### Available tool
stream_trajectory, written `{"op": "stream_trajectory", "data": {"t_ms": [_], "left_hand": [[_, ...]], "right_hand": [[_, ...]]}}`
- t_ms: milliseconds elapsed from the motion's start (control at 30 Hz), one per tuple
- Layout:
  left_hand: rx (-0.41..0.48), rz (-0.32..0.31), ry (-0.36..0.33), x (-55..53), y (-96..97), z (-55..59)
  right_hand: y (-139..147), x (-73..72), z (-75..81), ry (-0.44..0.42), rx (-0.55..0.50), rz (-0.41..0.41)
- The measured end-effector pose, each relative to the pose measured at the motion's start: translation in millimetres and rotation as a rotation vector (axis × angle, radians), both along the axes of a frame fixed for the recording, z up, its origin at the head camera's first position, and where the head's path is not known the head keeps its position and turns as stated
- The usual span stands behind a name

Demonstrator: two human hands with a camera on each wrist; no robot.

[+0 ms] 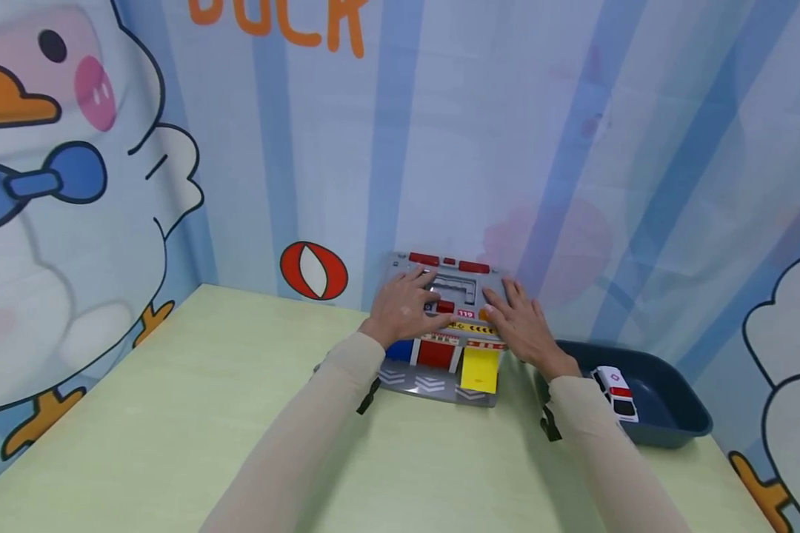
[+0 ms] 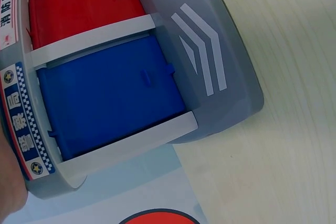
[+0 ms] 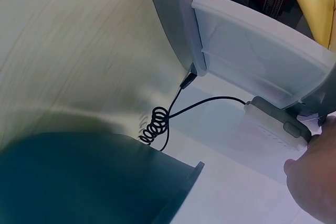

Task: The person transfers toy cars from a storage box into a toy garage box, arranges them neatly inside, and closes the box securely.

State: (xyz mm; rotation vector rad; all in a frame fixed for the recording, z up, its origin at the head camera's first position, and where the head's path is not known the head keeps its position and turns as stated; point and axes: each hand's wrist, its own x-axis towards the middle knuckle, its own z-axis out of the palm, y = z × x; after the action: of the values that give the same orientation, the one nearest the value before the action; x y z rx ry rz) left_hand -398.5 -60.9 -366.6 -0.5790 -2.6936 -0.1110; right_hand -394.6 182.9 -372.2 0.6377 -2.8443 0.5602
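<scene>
"Where the left hand [image 1: 403, 307] and the right hand [image 1: 525, 329] rest on top of the grey toy station [image 1: 455, 337], what gets lost?" asks the first watcher.

"Parts of its upper left and right sides," says the second. "The hands lie apart, fingers extended, neither visibly curled round anything. The station stands on the bench [image 1: 407, 459], close to the printed backdrop [image 1: 327, 148]."

"And the wrist views?"

"The left one crops the station — the blue door [image 2: 113, 95] shows whole, the red door [image 2: 86, 6] is cut at the top, and only a sliver of hand enters at the edge. The right one catches a grey-and-white handset [image 3: 278, 124] by the station's side; whether the right hand touches it, one cannot tell. A coiled black cord [image 3: 156, 121] runs from it, partly lost at the rim of the dark bin [image 1: 673, 429]."

"What blocks that bin?"

"The right sleeve [image 1: 613, 444] crosses its near left part. The white toy ambulance [image 1: 618, 396] lies inside, one edge close against the sleeve's outline. At the station's front, the lowered yellow flap [image 1: 480, 370] covers some of the grey ramp [image 1: 430, 385]."
</scene>
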Motion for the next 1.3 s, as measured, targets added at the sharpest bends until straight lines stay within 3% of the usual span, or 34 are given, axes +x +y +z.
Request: {"op": "stream_trajectory", "data": {"t_ms": [467,933,1300], "left_hand": [[0.007,0.002,0.002,-0.3,0.0,-1.1],[0.012,0.017,0.004,1.4,0.7,-2.9],[0.003,0.027,-0.002,1.4,0.1,-1.8]], "right_hand": [[-1.6,0.2,-2.2,0.026,-0.006,-0.013],[-1.6,0.1,-0.8,-0.003,0.009,-0.014],[3.4,10.1,24.3,-0.046,-0.043,0.081]]}}
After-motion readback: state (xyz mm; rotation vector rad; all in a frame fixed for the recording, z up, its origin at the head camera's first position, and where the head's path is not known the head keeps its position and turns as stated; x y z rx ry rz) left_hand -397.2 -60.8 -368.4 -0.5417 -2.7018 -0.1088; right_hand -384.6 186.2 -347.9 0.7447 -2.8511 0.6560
